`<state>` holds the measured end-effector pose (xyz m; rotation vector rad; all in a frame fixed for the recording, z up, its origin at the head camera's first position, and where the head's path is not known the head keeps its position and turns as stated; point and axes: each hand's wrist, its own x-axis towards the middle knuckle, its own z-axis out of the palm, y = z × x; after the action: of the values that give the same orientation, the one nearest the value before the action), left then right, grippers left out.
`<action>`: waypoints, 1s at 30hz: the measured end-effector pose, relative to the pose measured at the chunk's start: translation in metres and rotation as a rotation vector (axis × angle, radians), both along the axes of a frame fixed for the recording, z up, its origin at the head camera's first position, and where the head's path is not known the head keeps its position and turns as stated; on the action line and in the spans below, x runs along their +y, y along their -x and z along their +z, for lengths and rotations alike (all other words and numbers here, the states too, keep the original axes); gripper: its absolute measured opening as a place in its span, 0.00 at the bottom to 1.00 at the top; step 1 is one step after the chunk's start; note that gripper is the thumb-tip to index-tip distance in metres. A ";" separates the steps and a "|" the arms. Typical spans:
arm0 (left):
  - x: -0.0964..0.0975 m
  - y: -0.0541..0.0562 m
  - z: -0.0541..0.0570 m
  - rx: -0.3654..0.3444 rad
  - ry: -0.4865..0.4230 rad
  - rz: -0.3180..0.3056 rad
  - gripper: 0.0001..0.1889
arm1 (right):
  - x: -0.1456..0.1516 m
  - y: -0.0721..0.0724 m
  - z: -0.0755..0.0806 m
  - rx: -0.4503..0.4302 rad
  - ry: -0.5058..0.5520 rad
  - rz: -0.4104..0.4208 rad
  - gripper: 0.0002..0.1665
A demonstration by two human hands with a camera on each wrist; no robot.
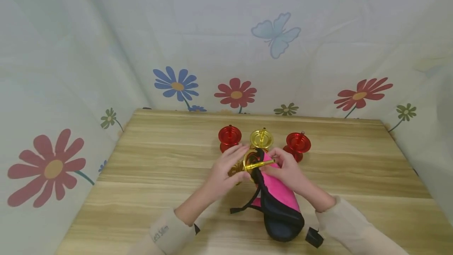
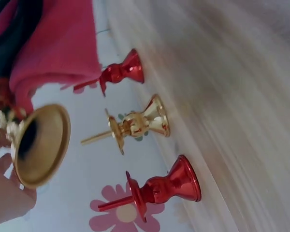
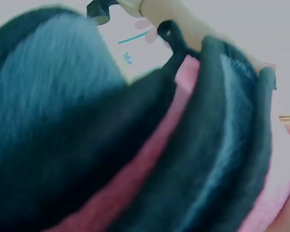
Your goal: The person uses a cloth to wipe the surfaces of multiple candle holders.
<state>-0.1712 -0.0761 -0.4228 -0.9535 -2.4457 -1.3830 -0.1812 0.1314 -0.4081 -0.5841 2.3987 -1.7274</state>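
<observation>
My left hand (image 1: 224,172) grips a gold candlestick (image 1: 260,164), tilted so its thin stem points right, across the mouth of a pink-and-black fabric pouch (image 1: 281,192). In the left wrist view the candlestick's flared base (image 2: 43,145) faces the camera. The pouch's upper edge is held by my right hand (image 1: 288,170), with fingers partly hidden behind the pink cloth. Black-edged folds of the pouch (image 3: 183,145) fill most of the right wrist view. Behind the hands stand a red candlestick (image 1: 230,136), a gold one (image 1: 262,139) and another red one (image 1: 298,143).
The wood-grain table (image 1: 159,160) ends at the back against a white curtain (image 1: 198,42) printed with flowers and a butterfly. A black strap (image 1: 244,207) hangs from the pouch. One black piece (image 1: 314,237) shows beside the right sleeve.
</observation>
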 end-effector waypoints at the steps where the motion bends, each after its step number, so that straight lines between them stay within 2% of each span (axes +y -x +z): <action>1: 0.001 -0.001 -0.001 0.060 0.029 0.016 0.39 | -0.001 0.000 0.000 -0.010 0.002 -0.010 0.13; 3: 0.003 -0.002 -0.003 0.161 0.097 0.038 0.44 | -0.002 0.000 0.000 -0.028 0.010 -0.021 0.14; 5: 0.005 -0.002 -0.003 0.229 0.140 0.055 0.46 | -0.003 0.000 0.001 -0.045 0.006 -0.022 0.15; 7: 0.006 -0.001 -0.002 0.267 0.165 0.074 0.48 | -0.003 -0.001 0.001 -0.055 0.000 -0.020 0.15; 9: 0.006 0.000 0.000 0.262 0.165 0.064 0.48 | -0.004 -0.001 0.001 -0.059 -0.013 -0.013 0.14; 12: 0.002 0.002 0.005 0.137 0.160 -0.012 0.49 | -0.003 -0.003 0.001 -0.047 -0.040 0.023 0.13; 15: -0.004 0.003 0.011 -0.092 0.166 -0.124 0.48 | -0.001 -0.004 0.001 -0.012 -0.077 0.087 0.13; 17: -0.007 0.006 0.015 -0.220 0.174 -0.166 0.46 | 0.000 -0.004 0.002 0.012 -0.084 0.114 0.13; 18: -0.008 0.007 0.016 -0.263 0.168 -0.167 0.46 | 0.000 -0.004 0.002 0.023 -0.083 0.117 0.12; 20: -0.006 0.007 0.014 -0.303 0.122 -0.114 0.43 | 0.001 -0.003 0.003 0.028 -0.078 0.093 0.12; 22: -0.003 0.005 0.009 -0.233 0.050 -0.041 0.41 | 0.001 -0.001 0.004 0.018 -0.074 0.046 0.12; 25: 0.003 0.001 0.001 -0.045 0.003 0.050 0.38 | 0.001 0.000 0.005 -0.012 -0.079 -0.016 0.14; 28: 0.006 -0.001 -0.003 0.154 0.078 0.075 0.43 | 0.000 -0.001 0.007 -0.040 -0.073 -0.040 0.14; 30: 0.007 -0.001 -0.004 0.224 0.119 0.079 0.46 | -0.001 -0.002 0.007 -0.050 -0.077 -0.050 0.14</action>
<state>-0.1707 -0.0690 -0.4263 -0.9679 -2.3890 -1.0541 -0.1793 0.1304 -0.4013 -0.4688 2.4527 -1.6398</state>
